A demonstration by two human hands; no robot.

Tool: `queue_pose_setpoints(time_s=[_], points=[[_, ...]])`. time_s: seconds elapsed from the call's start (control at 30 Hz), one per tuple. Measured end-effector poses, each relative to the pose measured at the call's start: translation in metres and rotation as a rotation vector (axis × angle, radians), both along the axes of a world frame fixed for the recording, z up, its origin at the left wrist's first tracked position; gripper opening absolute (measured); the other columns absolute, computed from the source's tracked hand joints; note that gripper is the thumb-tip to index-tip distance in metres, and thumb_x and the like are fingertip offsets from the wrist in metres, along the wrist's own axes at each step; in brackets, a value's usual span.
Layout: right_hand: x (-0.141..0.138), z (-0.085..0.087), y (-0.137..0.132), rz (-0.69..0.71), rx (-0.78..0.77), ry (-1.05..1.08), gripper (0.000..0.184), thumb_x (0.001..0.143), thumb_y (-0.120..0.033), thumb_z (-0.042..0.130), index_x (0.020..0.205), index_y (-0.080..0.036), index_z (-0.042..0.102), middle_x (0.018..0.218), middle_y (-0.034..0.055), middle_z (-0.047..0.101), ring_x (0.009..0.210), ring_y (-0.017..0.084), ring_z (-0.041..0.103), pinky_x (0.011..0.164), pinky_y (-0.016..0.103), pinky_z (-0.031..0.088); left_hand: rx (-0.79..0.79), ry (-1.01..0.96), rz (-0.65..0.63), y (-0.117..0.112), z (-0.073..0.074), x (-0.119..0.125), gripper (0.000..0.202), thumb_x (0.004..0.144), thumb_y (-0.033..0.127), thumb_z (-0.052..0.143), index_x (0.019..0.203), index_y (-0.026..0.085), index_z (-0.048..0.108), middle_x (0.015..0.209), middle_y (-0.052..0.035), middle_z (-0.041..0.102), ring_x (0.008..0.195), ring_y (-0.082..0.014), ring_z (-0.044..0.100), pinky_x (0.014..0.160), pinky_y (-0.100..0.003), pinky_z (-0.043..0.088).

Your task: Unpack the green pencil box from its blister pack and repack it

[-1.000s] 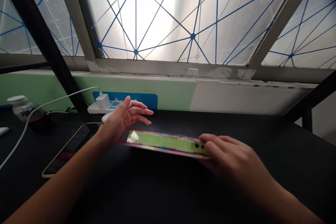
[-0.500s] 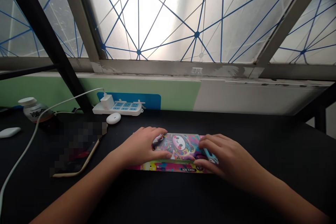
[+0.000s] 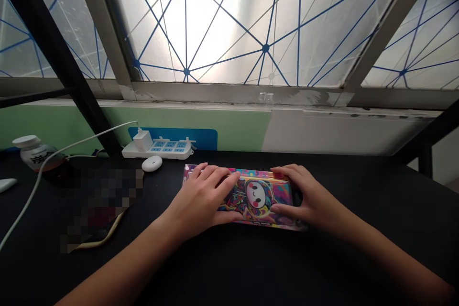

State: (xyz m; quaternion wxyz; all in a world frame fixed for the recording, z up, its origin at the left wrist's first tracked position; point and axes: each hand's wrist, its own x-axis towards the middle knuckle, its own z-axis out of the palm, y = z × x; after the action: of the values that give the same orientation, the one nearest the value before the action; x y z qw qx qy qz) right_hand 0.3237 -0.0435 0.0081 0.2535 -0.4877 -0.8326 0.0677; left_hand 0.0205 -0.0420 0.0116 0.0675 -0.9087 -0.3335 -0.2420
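A colourful pencil box point(image 3: 267, 195) with a round white cartoon face on its lid lies on the black desk in front of me. Bright pink and multicoloured edging point(image 3: 244, 171) shows behind and below it; I cannot tell whether this is packaging or part of the box. My left hand point(image 3: 206, 196) lies across the left part, fingers over the top and thumb along the near edge. At the right end, my right hand point(image 3: 299, 193) grips the box between its thumb on the near side and fingers on the far side. The palms hide both ends.
Behind stands a white power strip point(image 3: 158, 149) with a charger point(image 3: 142, 140) and a cable trailing left. A round white case point(image 3: 152, 163) lies before it. Further left are a labelled bottle point(image 3: 34, 153) and a blurred item with a tan edge point(image 3: 103, 241). The desk point(image 3: 229, 267) meets a window wall.
The pencil box's face shows larger and lies nearer the viewer's right. Its lettered pink strip in front has turned from sight. Both hands have shifted their hold, and the view has swung slightly right.
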Motion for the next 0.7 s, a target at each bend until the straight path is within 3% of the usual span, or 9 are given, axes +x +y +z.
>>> queue_pose_setpoints(time_s=[0.2,0.3,0.4,0.53,0.7], points=[[-0.001,0.006,-0.01,0.016,0.234,-0.019,0.073,0.071,-0.054,0.082,0.133,-0.029,0.054,0.12,0.0104,0.062,0.11,0.033,0.061,0.09,0.047,0.055,0.088,-0.026,0.115,0.002,0.005,-0.005,0.077,0.084,0.063,0.068,0.145,0.023,0.045,0.143,-0.0184,0.054,0.132,-0.0388,0.046,0.114,-0.057,0.024],[-0.007,0.008,-0.018,0.019,0.414,-0.065,0.062,0.079,-0.049,0.078,0.133,-0.029,0.053,0.116,0.0099,0.065,0.105,0.032,0.063,0.09,0.046,0.054,0.106,0.005,0.145,-0.004,0.01,-0.004,0.06,0.085,0.054,0.071,0.133,0.022,0.053,0.127,-0.0154,0.064,0.116,-0.0364,0.057,0.105,-0.054,0.035],[-0.013,0.007,-0.024,0.088,0.55,-0.162,0.042,0.09,-0.035,0.069,0.128,-0.028,0.055,0.104,0.007,0.07,0.092,0.027,0.068,0.095,0.047,0.051,0.118,0.108,0.108,-0.015,0.012,0.003,0.039,0.092,0.034,0.068,0.126,0.02,0.056,0.108,-0.0119,0.067,0.095,-0.0314,0.063,0.087,-0.047,0.046],[-0.021,0.003,-0.028,0.165,0.542,-0.272,0.026,0.096,-0.026,0.058,0.122,-0.025,0.057,0.103,0.006,0.074,0.084,0.024,0.071,0.094,0.047,0.051,0.064,0.191,0.06,-0.023,0.01,0.013,0.029,0.094,0.022,0.062,0.121,0.017,0.056,0.103,-0.0126,0.069,0.085,-0.0313,0.067,0.077,-0.046,0.049],[-0.033,-0.003,-0.032,0.211,0.546,-0.355,0.018,0.097,-0.023,0.055,0.114,-0.02,0.062,0.101,0.0077,0.077,0.084,0.026,0.073,0.087,0.045,0.054,-0.082,0.2,0.121,-0.025,0.011,0.015,0.036,0.086,0.04,0.074,0.107,0.015,0.061,0.099,-0.0136,0.072,0.086,-0.0347,0.069,0.076,-0.046,0.051]])
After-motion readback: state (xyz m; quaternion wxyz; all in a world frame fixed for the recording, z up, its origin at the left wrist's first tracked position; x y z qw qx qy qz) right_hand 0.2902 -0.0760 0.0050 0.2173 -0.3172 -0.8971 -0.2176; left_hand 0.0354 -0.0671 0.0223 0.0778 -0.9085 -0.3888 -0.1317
